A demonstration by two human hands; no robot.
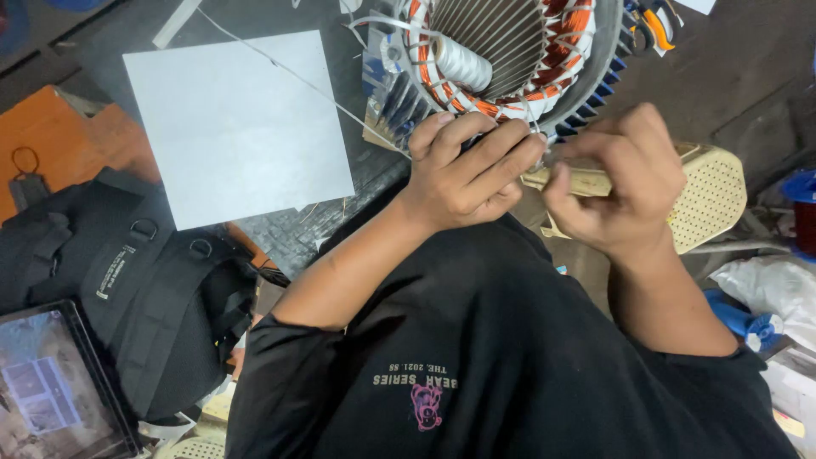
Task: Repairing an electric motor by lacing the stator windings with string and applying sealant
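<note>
At the top centre of the frame a finned motor stator [510, 59] lies with its bore opening toward the viewer, copper windings ringing it. Just below, the left hand [467, 166] and right hand [616, 183] meet, each grip pinched together on what looks like a thin white cord [297, 76], which runs up-left across a grey sheet [238, 127].

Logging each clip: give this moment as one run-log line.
left hand: fingers pinched at stator rim | right hand: pinched beside it | motor stator: copper windings exposed | grey sheet: left of stator
</note>
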